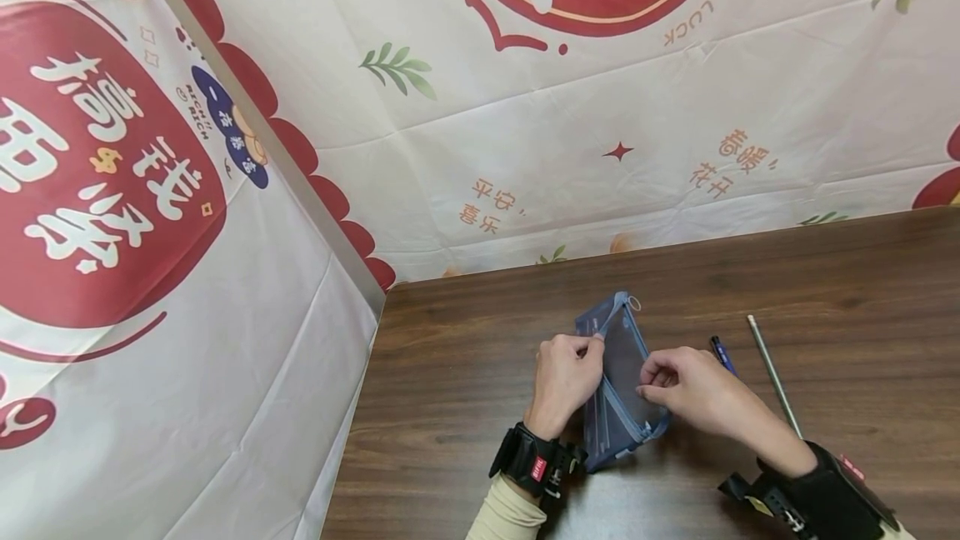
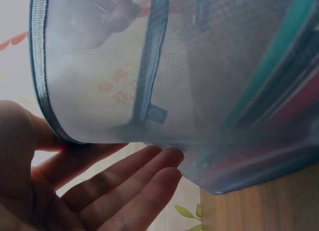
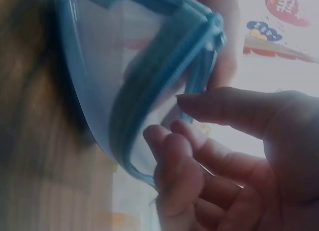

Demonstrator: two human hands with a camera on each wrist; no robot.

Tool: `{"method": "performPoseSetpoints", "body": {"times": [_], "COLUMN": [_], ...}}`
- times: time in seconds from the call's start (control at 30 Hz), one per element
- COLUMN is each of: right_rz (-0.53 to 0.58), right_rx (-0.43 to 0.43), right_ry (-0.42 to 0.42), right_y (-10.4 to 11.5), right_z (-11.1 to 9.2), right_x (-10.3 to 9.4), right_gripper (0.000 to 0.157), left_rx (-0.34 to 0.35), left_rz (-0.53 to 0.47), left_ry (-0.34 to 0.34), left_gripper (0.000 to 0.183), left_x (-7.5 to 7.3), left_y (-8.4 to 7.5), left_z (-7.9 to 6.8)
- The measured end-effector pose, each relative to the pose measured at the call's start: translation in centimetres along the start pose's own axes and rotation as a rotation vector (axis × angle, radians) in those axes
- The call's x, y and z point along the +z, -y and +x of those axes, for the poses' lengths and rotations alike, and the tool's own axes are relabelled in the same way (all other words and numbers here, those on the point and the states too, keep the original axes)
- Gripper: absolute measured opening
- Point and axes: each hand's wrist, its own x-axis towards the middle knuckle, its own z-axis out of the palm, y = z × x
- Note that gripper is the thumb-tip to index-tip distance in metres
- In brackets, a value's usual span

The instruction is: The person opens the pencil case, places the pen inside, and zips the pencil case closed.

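A blue see-through mesh zip pouch [image 1: 622,369] stands on the wooden table with its zipper side open. My left hand [image 1: 566,377] pinches the zipper edge between thumb and forefinger; its other fingers lie along the outside in the left wrist view. Through the mesh, a green strip [image 2: 269,61] and a red strip [image 2: 294,106] show, their kind unclear. At the pouch's opening, my right hand [image 1: 693,386] has bent fingers, the thumb apart from them, and nothing visible between. The zipper [image 3: 174,66] runs just beyond those fingertips in the right wrist view.
Right of the pouch, a blue pen [image 1: 722,354] lies partly behind my right hand. Farther right is a slim silvery-green stick [image 1: 774,373], perhaps a pencil. Printed cloth [image 1: 570,140] hangs behind the table [image 1: 450,373], and a cloth-covered panel [image 1: 247,340] borders it at left.
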Motion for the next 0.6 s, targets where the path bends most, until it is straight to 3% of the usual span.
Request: {"method": "performPoseSetpoints", "body": {"times": [0.3,0.6], "right_rz": [-0.046,-0.09], "right_rx": [0.009,0.015], "right_ry": [0.019,-0.035], "right_y": [-0.7,-1.3], "right_z": [-0.3,-0.6], "right_x": [-1.8,-3.5], "right_gripper": [0.006,0.005], "left_rx": [0.018,0.016], "left_rz": [-0.012,-0.007], "left_ry": [-0.008,-0.007], "left_gripper": [0.054,0.054], "left_x": [0.0,0.1], "left_y": [0.0,0.0], "left_z": [-0.1,0.0]}}
